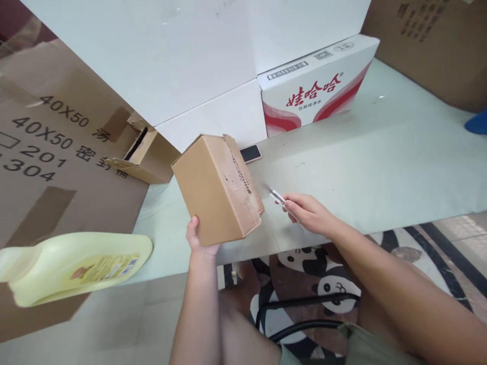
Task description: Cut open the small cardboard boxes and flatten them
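Observation:
A brown cardboard box (207, 190) is held tilted above the table by my left hand (198, 237), whose thumb presses its near side while the other fingers are hidden beneath. Clear tape and a line of dark print cover the box's right face. In my right hand (304, 210) is a slim white utility knife (277, 196), its tip pointing up and left toward the taped face. A small gap separates the tip from the box.
A phone (251, 153) lies behind the box. A white-and-red carton (315, 91) stands at the back, a small open cardboard box (148, 154) at the left. A yellow bottle (79, 266) is at the near left of the pale table (399, 167). Something blue (477, 123) sits at the right edge.

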`<state>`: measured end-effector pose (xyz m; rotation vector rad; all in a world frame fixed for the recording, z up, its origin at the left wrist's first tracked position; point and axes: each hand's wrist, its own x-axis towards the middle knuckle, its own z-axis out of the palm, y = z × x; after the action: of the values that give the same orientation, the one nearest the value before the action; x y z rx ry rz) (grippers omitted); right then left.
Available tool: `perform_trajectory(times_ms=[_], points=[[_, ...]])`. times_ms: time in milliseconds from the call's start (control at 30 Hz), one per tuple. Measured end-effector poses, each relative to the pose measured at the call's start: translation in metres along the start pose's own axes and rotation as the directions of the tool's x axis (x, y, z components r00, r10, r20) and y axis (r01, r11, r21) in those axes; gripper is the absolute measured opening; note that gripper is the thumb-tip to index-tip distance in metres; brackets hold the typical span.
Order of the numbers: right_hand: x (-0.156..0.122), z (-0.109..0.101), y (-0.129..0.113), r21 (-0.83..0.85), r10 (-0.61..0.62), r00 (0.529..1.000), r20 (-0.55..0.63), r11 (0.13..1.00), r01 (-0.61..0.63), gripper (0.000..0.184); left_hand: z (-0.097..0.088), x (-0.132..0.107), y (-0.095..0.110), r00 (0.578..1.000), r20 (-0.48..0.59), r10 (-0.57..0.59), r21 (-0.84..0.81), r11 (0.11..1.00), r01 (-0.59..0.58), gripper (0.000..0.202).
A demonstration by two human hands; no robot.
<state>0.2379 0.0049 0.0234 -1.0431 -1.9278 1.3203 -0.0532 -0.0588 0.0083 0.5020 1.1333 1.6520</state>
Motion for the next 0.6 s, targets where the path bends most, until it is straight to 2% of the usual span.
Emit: perform_trajectory(times_ms=[33,100,267,400,600], points=[[-0.0018,0.0010,-0.0046,0.082,-0.029,0.999,0.034,0.996,0.026,0.031,-0.0014,0.0005,0.0003,1.000,-0.014,-0.003,0.001,1.000,0.003,0.053],[-0.0051,0.0030,-0.0112,0.137,-0.079,0.994,0.070,0.988,0.069,0.031,-0.0036,0.0011,0.0014,0.999,-0.031,-0.014,0.003,1.000,0.014,0.051],[-0.0079,0.0059,-0.0119,0.002,-0.124,0.991,-0.041,0.992,0.124,0.037,-0.0075,0.0005,0.0029,0.999,-0.053,-0.011,0.009,1.000,0.011,0.048],[-0.0087,0.0073,-0.0079,-0.060,-0.234,0.972,-0.031,0.971,0.232,0.038,-0.0089,-0.0011,0.0021,0.998,-0.067,-0.003,-0.004,1.000,0.002,0.046],[-0.0113,0.0099,-0.0051,-0.145,-0.342,0.935,-0.098,0.934,0.327,0.036,-0.0070,-0.0013,0.0018,0.999,-0.028,0.017,-0.045,0.999,-0.019,0.045]])
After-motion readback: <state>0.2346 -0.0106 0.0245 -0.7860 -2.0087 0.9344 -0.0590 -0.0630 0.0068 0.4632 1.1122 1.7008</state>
